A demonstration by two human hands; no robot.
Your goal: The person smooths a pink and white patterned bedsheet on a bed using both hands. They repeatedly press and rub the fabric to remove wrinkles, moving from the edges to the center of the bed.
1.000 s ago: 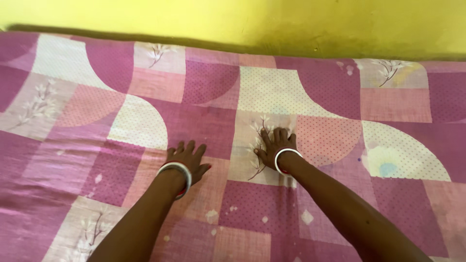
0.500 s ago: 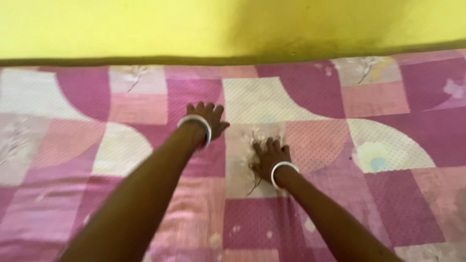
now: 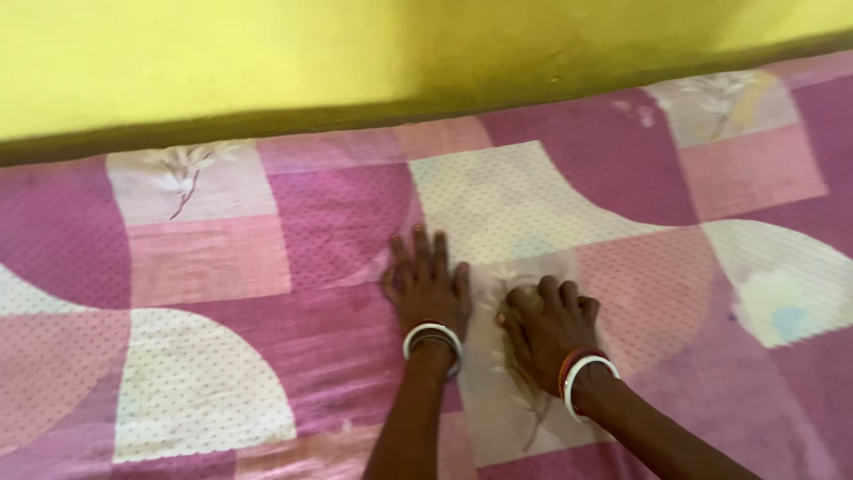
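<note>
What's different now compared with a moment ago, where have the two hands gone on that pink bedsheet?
The left hand, which had reached ahead toward the yellow wall, has come back beside the right hand. Both lie on the bedsheet, close together. Neither holds anything, as before; bangles remain on both wrists.

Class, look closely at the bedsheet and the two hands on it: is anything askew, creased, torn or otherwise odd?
Nothing stands out. The patchwork bedsheet lies flat up to the yellow wall, with no tear or spill visible. The left hand and right hand press palm-down on it.
</note>
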